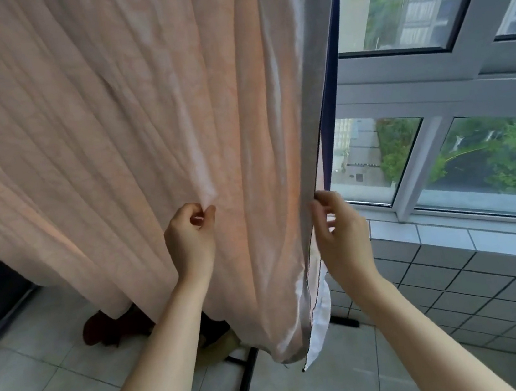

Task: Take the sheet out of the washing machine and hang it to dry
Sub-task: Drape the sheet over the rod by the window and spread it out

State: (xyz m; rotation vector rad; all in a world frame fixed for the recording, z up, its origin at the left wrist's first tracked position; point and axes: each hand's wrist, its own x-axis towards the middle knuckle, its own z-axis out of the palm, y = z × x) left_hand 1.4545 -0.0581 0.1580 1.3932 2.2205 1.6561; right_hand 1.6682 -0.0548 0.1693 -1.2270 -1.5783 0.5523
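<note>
Sheet (128, 120) already hanging up by the window. Left hand (191, 233) pinches a fold, right hand (339, 227) pinches the side edge. Tug too hard & it prob slides off or drags on the floor tiles (38, 381) tbh.

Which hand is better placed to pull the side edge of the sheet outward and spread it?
Probably the right hand: it already pinches the sheet's side edge. The left hand pinches a fold further in.

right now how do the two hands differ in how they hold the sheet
The left hand pinches a fold in the middle of the sheet; the right hand grips its right edge. The left shows its back with fingers curled tight; the right's fingers are looser. Both hold at about the same height.
</note>
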